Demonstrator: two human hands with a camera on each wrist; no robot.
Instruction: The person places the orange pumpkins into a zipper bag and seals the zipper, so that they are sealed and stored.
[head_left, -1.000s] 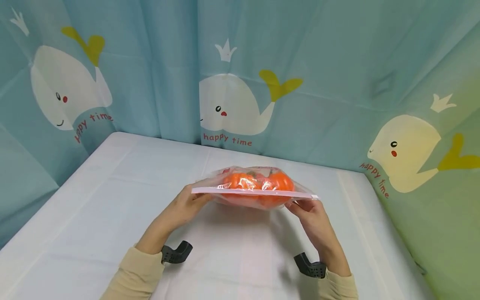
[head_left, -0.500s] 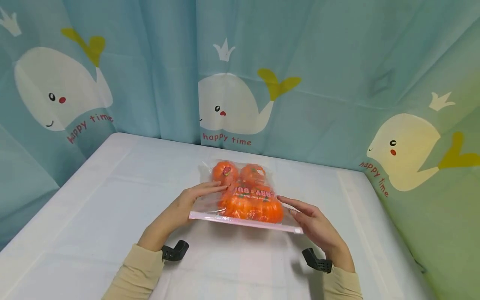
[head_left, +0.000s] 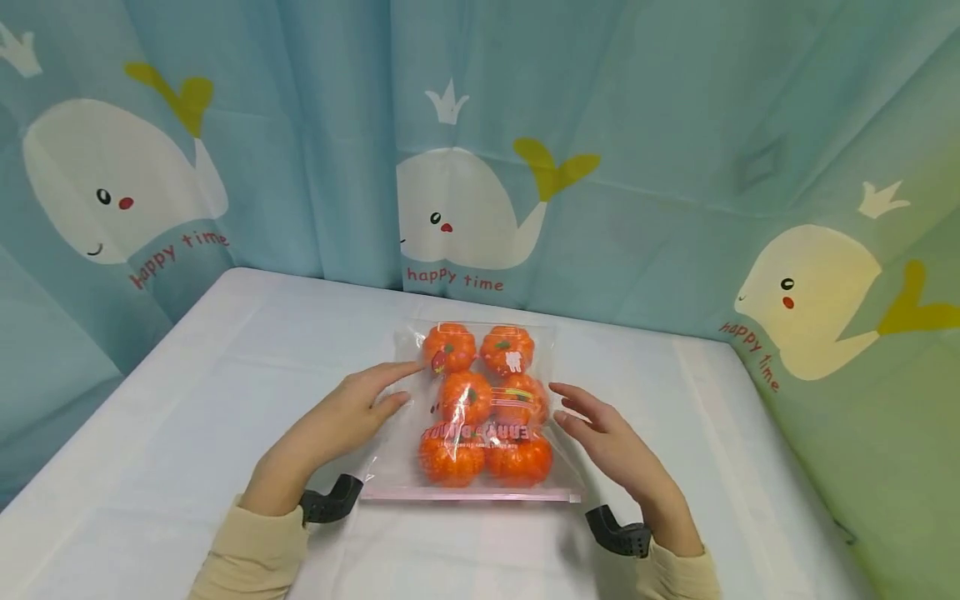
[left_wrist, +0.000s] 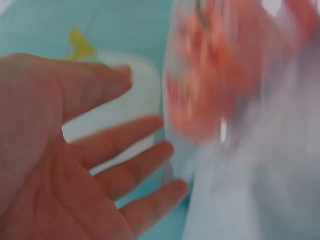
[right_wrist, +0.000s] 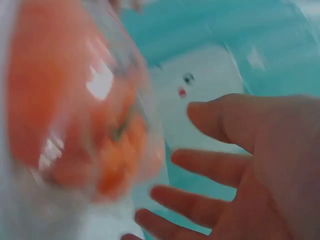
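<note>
A clear zip bag [head_left: 397, 467] with a pink zip strip along its near edge lies flat on the table. Inside it are several small orange pumpkins [head_left: 465, 398], set in two columns. My left hand [head_left: 341, 421] is at the bag's left side, fingers loosely extended, fingertips over or beside its edge. On the other side my right hand [head_left: 611, 433] has its fingers spread just beside the bag's right edge. Both wrist views are blurred; the left palm [left_wrist: 65, 185] and the right palm [right_wrist: 265, 195] hold nothing, with the bag beside the fingers.
A white-covered table [head_left: 187, 417] carries the bag. Behind and around it hangs a blue-green curtain [head_left: 322, 150] printed with whales. Black wrist mounts [head_left: 333, 498] sit at both wrists.
The bag was held up edge-on between both hands, then tilted down, and now lies flat on the table. Both hands have let go of it and stand at its sides.
</note>
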